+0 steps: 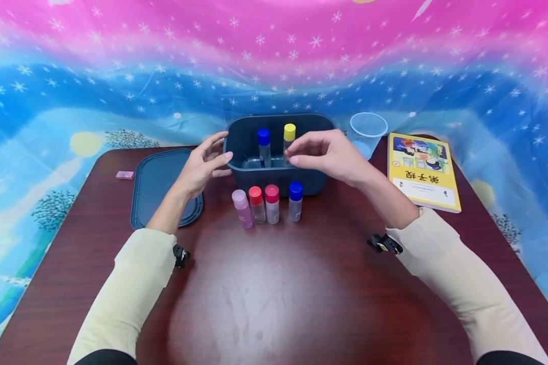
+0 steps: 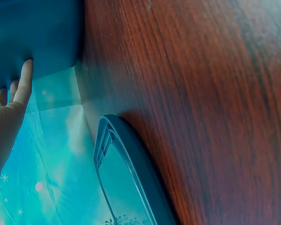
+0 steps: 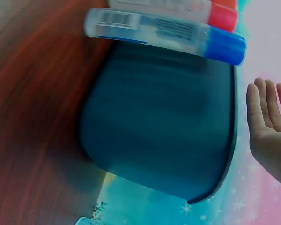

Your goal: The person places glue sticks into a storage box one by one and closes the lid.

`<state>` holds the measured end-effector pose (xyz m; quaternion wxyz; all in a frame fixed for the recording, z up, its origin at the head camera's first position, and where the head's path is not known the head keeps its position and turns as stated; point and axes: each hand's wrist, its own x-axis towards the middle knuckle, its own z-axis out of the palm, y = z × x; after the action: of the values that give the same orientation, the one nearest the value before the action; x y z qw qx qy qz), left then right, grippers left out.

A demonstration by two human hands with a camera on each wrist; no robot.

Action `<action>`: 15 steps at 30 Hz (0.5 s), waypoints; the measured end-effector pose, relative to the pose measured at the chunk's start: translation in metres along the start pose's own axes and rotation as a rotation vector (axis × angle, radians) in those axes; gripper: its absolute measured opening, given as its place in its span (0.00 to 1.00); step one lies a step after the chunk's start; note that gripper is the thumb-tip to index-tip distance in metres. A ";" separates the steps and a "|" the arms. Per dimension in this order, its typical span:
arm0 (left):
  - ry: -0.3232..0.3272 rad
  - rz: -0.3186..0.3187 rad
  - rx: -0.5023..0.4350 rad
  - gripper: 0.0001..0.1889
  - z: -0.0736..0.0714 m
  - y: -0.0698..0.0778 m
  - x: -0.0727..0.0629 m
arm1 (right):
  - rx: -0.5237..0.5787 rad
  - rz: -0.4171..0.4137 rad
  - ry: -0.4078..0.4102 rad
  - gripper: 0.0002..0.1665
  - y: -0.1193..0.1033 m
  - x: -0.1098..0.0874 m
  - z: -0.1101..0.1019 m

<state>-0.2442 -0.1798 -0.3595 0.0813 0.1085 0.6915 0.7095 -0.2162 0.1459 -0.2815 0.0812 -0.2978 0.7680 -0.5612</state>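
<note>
In the head view, a dark blue bin (image 1: 278, 178) stands at the back of the table. Inside it stand a blue-capped glue stick (image 1: 264, 144) and a yellow-capped glue stick (image 1: 289, 133). My left hand (image 1: 201, 166) touches the bin's left side, its thumb at the rim; straight fingers (image 2: 24, 84) lie against the wall. Over the bin's right side, my right hand (image 1: 332, 154) has its fingertips beside the yellow-capped stick, partly covering it. In front stand a pink tube (image 1: 242, 209), two red-capped sticks (image 1: 257, 204) (image 1: 272, 204) and another blue-capped stick (image 1: 295, 202).
A dark blue lid (image 1: 155, 190) lies left of the bin, with a small pink block (image 1: 125, 175) beside it. At the right are a clear plastic cup (image 1: 367, 133) and a yellow book (image 1: 422, 172). A patterned cloth (image 1: 274, 61) hangs behind the table.
</note>
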 end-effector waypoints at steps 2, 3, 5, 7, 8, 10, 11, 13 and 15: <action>0.001 0.001 0.000 0.34 0.000 0.000 0.001 | -0.018 0.004 -0.025 0.14 0.003 -0.002 0.001; 0.000 0.000 0.000 0.34 0.000 -0.001 0.001 | -0.025 0.005 -0.035 0.14 0.004 -0.003 0.002; 0.002 0.001 0.000 0.34 0.000 -0.001 0.001 | -0.035 0.006 -0.051 0.15 0.006 -0.005 0.003; 0.003 0.003 0.003 0.34 0.000 -0.001 0.002 | -0.038 0.013 -0.063 0.15 0.007 -0.006 0.004; 0.004 0.002 0.005 0.34 0.000 -0.001 0.002 | -0.039 0.018 -0.070 0.15 0.007 -0.007 0.005; 0.005 0.003 0.005 0.33 0.000 0.000 0.001 | -0.042 0.031 -0.089 0.16 0.008 -0.008 0.005; 0.005 0.003 0.005 0.33 0.001 0.000 0.001 | -0.044 0.039 -0.098 0.17 0.008 -0.009 0.005; 0.006 0.004 0.005 0.33 0.001 0.000 0.001 | -0.046 0.058 -0.117 0.18 0.010 -0.010 0.005; 0.009 0.006 0.004 0.33 0.001 0.000 0.000 | -0.043 0.073 -0.141 0.20 0.011 -0.011 0.004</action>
<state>-0.2442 -0.1787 -0.3590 0.0760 0.1074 0.6929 0.7089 -0.2092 0.1510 -0.2957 0.1489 -0.3100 0.7827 -0.5188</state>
